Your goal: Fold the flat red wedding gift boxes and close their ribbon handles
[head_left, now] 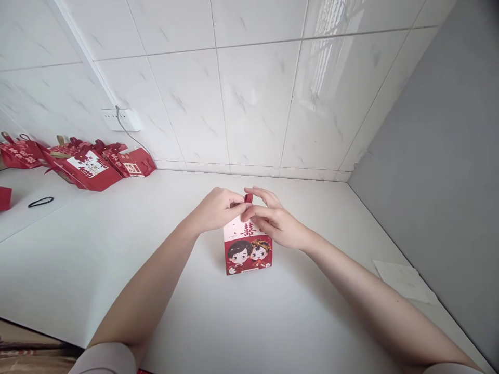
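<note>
A small red and white paper gift box (248,257) stands upright on the white table, its front printed with two cartoon figures and a red character above them. From its top rises a red ribbon loop (248,198). My left hand (222,208) pinches at the ribbon's base, thumb and forefinger closed. On the other side, my right hand (275,218) grips the top edge of the box, with one finger raised behind the ribbon. The fingers of both hands hide part of the box's top and the exact hold there.
Several red gift boxes (95,169) with ribbon handles line the wall at the left. A black loop (41,202) lies near them. A socket (120,120) with a grey cable is on the tiled wall. White paper (405,281) lies at right beside the grey panel (440,156).
</note>
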A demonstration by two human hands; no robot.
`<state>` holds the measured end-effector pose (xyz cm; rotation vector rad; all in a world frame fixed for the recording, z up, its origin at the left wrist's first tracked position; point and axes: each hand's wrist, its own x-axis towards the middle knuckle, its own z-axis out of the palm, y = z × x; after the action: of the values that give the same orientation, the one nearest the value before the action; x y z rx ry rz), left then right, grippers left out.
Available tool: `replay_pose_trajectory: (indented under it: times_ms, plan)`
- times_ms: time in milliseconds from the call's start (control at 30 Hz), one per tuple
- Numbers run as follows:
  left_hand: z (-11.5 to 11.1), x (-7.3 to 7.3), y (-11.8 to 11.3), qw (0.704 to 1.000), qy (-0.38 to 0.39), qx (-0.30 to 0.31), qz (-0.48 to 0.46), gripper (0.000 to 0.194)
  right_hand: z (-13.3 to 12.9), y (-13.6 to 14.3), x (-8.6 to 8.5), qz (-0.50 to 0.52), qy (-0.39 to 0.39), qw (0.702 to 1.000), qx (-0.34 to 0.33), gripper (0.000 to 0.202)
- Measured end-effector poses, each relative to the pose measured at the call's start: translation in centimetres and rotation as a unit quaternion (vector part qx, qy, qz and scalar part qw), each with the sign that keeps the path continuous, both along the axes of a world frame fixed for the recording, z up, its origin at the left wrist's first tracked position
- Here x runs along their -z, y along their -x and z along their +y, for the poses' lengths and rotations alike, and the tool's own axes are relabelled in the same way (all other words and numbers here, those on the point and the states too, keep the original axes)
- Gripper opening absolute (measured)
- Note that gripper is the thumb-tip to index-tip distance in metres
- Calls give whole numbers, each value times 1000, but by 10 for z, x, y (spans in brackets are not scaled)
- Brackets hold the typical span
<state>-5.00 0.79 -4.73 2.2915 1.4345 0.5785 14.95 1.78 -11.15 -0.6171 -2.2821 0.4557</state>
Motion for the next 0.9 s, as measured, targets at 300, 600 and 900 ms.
replay_pose_trajectory:
  times_ms: [300,600,900]
  plan:
    - [14,8,10,1000,12,15,-12,37,8,-11,-8,83,124,989,-17,26]
    - [13,12,5,999,25,25,3,30,12,-6,-1,59,162,983,57,18]
    - [18,23,2,996,1,88,9,32,15,-16,-6,22,170,985,28,11]
